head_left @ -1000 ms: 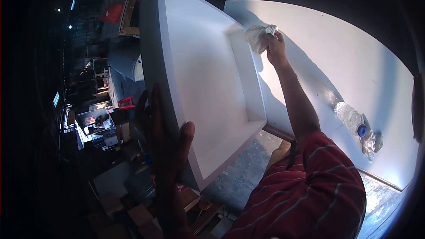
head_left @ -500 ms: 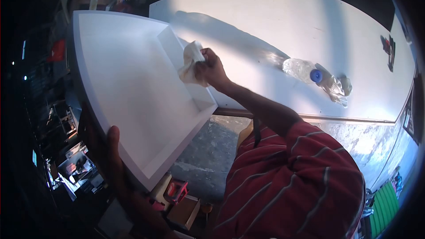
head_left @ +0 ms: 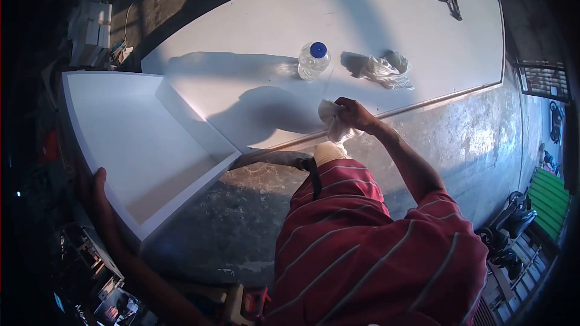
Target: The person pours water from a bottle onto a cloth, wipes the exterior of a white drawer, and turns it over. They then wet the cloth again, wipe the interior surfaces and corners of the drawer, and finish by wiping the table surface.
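Note:
My left hand (head_left: 96, 190) grips the outer side of a white open box (head_left: 142, 139), like a drawer, tilted with its hollow facing me. Only the thumb shows at the rim; the other fingers are hidden behind it. Bunched in my right hand (head_left: 356, 115) is a pale cloth (head_left: 332, 119), held over the table's near edge, apart from the box. A clear plastic bottle (head_left: 313, 63) with a blue cap stands on the white table (head_left: 254, 24). To its right lies a second crumpled cloth (head_left: 386, 71).
A dark tool with a red part (head_left: 446, 0) lies at the table's far right. Stacked white pieces (head_left: 92, 33) stand at the back left. Below are a grey floor (head_left: 205, 229) and a red object (head_left: 257, 302). A green ribbed panel (head_left: 547, 202) is at the right.
My right hand has drawn the cloth out of the box and moved right, to the table's near edge. My view has shifted to the right. My left hand still grips the box.

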The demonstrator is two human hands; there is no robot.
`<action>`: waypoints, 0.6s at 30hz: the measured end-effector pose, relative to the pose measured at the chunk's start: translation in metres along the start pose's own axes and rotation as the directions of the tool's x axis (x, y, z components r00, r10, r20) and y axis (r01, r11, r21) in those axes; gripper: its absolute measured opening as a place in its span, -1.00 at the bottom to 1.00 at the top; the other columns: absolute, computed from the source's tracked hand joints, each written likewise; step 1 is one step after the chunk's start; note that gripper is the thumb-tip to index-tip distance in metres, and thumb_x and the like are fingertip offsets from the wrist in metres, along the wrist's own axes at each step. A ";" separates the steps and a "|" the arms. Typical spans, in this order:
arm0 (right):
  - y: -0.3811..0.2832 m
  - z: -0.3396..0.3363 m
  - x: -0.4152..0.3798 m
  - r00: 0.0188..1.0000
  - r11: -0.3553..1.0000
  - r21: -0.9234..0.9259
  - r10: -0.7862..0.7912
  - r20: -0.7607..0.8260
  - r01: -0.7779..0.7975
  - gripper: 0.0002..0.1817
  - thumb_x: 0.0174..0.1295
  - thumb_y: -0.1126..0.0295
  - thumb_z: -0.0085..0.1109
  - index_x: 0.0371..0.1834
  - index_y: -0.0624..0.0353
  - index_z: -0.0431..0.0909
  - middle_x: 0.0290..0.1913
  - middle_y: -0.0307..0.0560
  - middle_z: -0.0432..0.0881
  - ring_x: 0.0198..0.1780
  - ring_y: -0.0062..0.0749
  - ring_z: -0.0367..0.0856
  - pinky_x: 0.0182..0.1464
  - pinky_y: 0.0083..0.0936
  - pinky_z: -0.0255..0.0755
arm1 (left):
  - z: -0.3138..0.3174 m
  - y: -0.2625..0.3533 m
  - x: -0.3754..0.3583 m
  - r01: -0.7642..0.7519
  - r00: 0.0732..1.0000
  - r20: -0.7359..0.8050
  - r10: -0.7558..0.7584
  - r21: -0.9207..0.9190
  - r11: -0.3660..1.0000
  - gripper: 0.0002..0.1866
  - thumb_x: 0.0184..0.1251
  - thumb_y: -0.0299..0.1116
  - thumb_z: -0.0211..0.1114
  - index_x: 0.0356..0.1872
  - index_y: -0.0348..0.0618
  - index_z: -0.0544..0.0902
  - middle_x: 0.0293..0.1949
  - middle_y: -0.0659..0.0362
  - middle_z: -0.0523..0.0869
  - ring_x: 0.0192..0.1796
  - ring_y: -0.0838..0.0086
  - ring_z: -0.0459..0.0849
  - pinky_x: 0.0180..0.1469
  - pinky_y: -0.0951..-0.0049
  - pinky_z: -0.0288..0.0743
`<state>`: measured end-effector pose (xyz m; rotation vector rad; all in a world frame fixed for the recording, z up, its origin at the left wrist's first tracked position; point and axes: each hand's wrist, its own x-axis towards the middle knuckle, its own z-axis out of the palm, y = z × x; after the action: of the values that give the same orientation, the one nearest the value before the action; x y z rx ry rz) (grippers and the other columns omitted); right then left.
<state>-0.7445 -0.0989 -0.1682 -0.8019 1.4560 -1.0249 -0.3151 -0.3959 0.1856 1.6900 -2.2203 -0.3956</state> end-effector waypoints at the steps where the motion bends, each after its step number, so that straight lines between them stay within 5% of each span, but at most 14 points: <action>1: 0.006 -0.004 -0.002 0.999 0.994 -0.098 -0.047 -0.026 0.044 -0.61 0.14 0.35 0.17 0.02 0.30 0.45 -0.20 -0.14 0.56 -0.15 -0.56 0.50 -0.09 -0.52 0.43 | -0.001 -0.007 0.005 -0.014 1.000 0.024 0.015 -0.043 0.999 -0.29 0.21 -0.22 0.16 0.39 -0.30 0.24 0.32 -0.17 0.34 0.31 0.09 0.36 0.34 0.24 0.17; 4: 0.013 -0.010 0.000 0.988 0.975 -0.199 -0.119 -0.100 0.097 -0.67 0.14 0.40 0.14 -0.02 0.21 0.50 -0.22 -0.09 0.59 -0.18 -0.42 0.57 -0.08 -0.46 0.47 | -0.002 -0.024 0.014 -0.031 0.999 0.014 0.033 -0.081 0.996 -0.28 0.20 -0.19 0.17 0.38 -0.29 0.25 0.33 -0.20 0.33 0.31 0.10 0.36 0.34 0.25 0.19; 6: 0.010 -0.014 0.005 0.959 0.774 -0.615 -0.265 -0.100 0.150 -0.67 0.06 0.40 0.16 -0.06 0.15 0.56 -0.11 0.03 0.64 -0.08 -0.04 0.60 0.03 -0.22 0.45 | -0.004 -0.031 0.019 -0.051 0.998 0.023 0.052 -0.059 0.997 -0.27 0.20 -0.18 0.18 0.39 -0.28 0.25 0.32 -0.21 0.33 0.31 0.10 0.36 0.34 0.25 0.18; 9: -0.005 -0.037 -0.004 0.690 0.622 -0.776 -0.607 -0.394 0.104 -0.60 -0.08 0.45 0.15 -0.07 0.04 0.58 -0.05 0.00 0.54 0.06 -0.01 0.45 0.13 -0.15 0.34 | -0.002 -0.027 0.019 -0.050 0.999 0.004 0.050 -0.002 0.999 -0.25 0.19 -0.14 0.18 0.39 -0.28 0.25 0.30 -0.23 0.34 0.30 0.10 0.37 0.34 0.25 0.19; 12: -0.008 -0.072 -0.018 0.561 0.456 -0.795 -0.564 -0.606 -0.400 -0.35 0.07 0.23 0.26 0.31 -0.19 0.35 0.28 0.10 0.28 0.28 0.06 0.23 0.19 0.06 0.26 | -0.002 -0.023 0.015 -0.008 0.999 -0.048 0.010 0.060 0.998 -0.24 0.17 -0.11 0.20 0.38 -0.26 0.27 0.28 -0.23 0.36 0.28 0.09 0.38 0.32 0.23 0.20; 13: 0.014 -0.090 -0.016 0.607 0.364 -0.791 -0.508 -0.611 -0.491 -0.34 0.09 0.17 0.26 0.33 -0.26 0.33 0.34 0.08 0.23 0.33 0.06 0.18 0.22 0.10 0.23 | 0.000 -0.022 0.015 0.003 0.997 -0.073 0.003 0.080 0.997 -0.24 0.16 -0.09 0.20 0.38 -0.25 0.28 0.27 -0.22 0.37 0.27 0.08 0.39 0.31 0.23 0.21; 14: 0.044 -0.113 -0.013 0.709 0.407 -0.777 -0.342 -0.617 -0.481 -0.37 0.09 0.19 0.26 0.30 -0.23 0.37 0.33 0.00 0.26 0.30 0.02 0.23 0.19 0.10 0.26 | 0.001 -0.023 0.015 0.014 0.997 -0.077 -0.007 0.081 0.997 -0.24 0.16 -0.09 0.20 0.38 -0.25 0.28 0.27 -0.22 0.37 0.27 0.08 0.39 0.31 0.23 0.21; 15: 0.061 -0.131 -0.012 0.663 0.451 -0.772 -0.411 -0.626 -0.448 -0.45 0.10 0.31 0.21 0.24 -0.09 0.42 0.22 0.01 0.39 0.19 0.02 0.36 0.14 0.00 0.33 | 0.002 -0.024 0.016 0.000 0.998 -0.062 0.003 0.046 0.999 -0.23 0.15 -0.08 0.20 0.38 -0.24 0.28 0.26 -0.22 0.36 0.27 0.07 0.39 0.31 0.22 0.21; 17: 0.024 -0.143 -0.020 0.458 0.704 -0.683 -0.551 -0.698 -0.195 -0.60 0.10 0.54 0.01 0.07 0.22 0.46 -0.09 0.14 0.56 -0.03 0.12 0.50 0.05 -0.18 0.41 | 0.002 -0.022 0.018 0.002 0.998 -0.057 0.001 0.050 0.999 -0.22 0.14 -0.07 0.20 0.39 -0.22 0.27 0.26 -0.22 0.36 0.27 0.05 0.38 0.30 0.23 0.22; 18: -0.011 -0.134 -0.027 0.245 0.781 -0.616 -0.581 -0.776 -0.100 -0.66 0.18 0.53 -0.04 0.05 0.24 0.46 -0.07 0.14 0.57 -0.04 0.05 0.54 0.02 -0.20 0.42 | 0.003 -0.012 0.012 0.024 0.997 -0.070 -0.018 0.094 0.995 -0.22 0.14 -0.07 0.20 0.39 -0.22 0.27 0.26 -0.23 0.35 0.27 0.05 0.38 0.30 0.24 0.22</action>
<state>-0.8741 -0.0572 -0.1484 -0.8693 2.9185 -1.4858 -0.3090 -0.4105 0.1795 1.7488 -2.2053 -0.2359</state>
